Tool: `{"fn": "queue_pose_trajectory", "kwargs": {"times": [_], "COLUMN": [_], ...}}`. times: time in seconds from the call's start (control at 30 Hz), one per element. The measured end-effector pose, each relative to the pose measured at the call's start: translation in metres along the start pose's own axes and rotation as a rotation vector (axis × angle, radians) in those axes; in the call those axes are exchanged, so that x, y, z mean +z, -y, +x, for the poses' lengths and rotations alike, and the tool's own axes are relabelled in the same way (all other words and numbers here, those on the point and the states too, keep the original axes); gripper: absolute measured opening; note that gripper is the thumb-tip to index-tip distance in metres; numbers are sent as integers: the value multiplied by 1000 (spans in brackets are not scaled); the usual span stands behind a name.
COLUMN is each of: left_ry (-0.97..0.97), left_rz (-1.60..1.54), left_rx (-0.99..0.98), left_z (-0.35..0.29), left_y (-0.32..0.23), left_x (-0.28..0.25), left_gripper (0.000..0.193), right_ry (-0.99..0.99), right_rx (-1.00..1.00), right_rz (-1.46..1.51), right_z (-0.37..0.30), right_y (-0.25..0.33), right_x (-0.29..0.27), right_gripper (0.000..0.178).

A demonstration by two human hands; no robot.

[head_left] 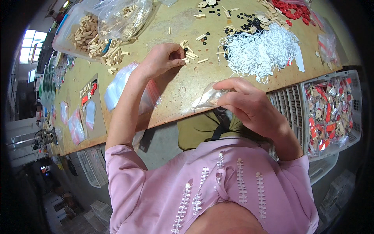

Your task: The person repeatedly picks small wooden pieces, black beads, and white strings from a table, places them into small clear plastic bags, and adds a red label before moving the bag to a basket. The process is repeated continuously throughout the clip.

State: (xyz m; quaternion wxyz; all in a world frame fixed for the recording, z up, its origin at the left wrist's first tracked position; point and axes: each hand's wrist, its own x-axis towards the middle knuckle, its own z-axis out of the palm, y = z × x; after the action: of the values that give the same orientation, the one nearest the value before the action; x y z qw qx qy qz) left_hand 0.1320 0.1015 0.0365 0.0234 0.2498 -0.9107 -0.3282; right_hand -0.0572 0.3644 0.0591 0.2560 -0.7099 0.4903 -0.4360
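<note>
My left hand [161,58] reaches over the table with its fingers curled. Thumb and fingertips close around a small wooden stick [186,61] at the edge of a loose group of similar wooden sticks [189,50]. Between the thumb and fingers of my right hand [247,100] is a clear plastic bag [208,96], held near the table's front edge. Its contents are hard to make out. Under my left forearm lies a stack of clear zip bags [121,87], partly hidden by the arm.
A plastic bin [64,41] spills wooden blocks at the far left. White cord [259,50] lies tangled at right, near black beads [253,24] and red pieces [292,11]. A crate [352,132] of filled bags stands right. Sample parts lie on a board [100,117].
</note>
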Motion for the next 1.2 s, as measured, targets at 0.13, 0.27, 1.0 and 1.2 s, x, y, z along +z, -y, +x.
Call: {"fn": "queue_pose_trajectory", "kwargs": {"times": [0.13,0.27,1.0,1.2], "left_ry": [132,223,-244,-92], "left_rz": [18,113,-40,-204], "left_rx": [-18,-83,232,216], "left_z": [6,8,-80,-57], "left_y": [3,-8,-111,-115], "left_x": [-4,-8,16,4], "left_gripper": [21,23,11,10], "right_ry": [-10,-9,46,0], "right_rx": [-24,-27,-47,-18], "right_rz": [-11,2,-71,-60], "right_z": [2,4,28,18], "right_y": [-3,-3,14,7], "right_x": [0,-1,9,0], "right_gripper": [18,17,19,19]}}
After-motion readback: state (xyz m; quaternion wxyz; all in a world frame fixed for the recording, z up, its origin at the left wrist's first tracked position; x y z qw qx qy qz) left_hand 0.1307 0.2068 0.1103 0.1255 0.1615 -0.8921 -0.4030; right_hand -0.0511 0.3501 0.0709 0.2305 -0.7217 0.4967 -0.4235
